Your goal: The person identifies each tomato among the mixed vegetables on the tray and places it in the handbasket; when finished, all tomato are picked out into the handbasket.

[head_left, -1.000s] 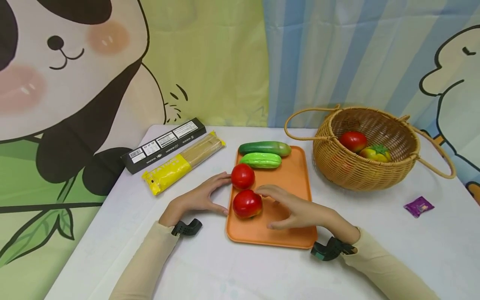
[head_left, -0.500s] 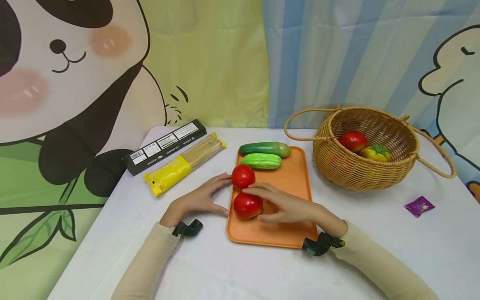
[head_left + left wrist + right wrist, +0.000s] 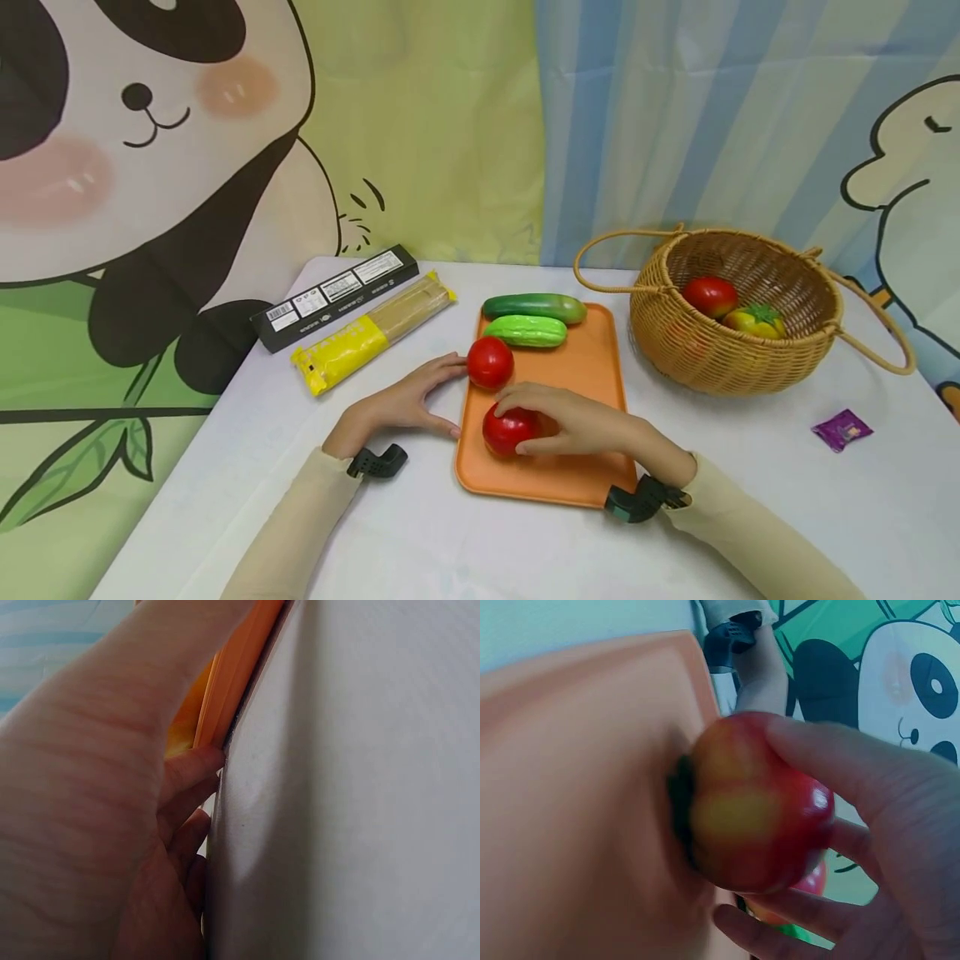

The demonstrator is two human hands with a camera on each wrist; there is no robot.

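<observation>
While the left hand [image 3: 397, 404], fingers spread, lies at the left rim of the orange tray [image 3: 581, 367], the nearer red fruit [image 3: 508, 432] over the tray's left half is clasped by the right hand [image 3: 576, 421]; tray floor, then white table [image 3: 712, 442], extends rightward below the wicker basket [image 3: 720, 367]. Behind: panda backdrop [image 3: 217, 200], striped cloth [image 3: 652, 125].

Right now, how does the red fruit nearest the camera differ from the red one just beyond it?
The near red fruit is in the right grip; the far red fruit is outside it, with the left grip beside it.
The far red fruit sits close to the light-green cucumber; the near red fruit is farther from it.
Both are round and glossy red.
</observation>
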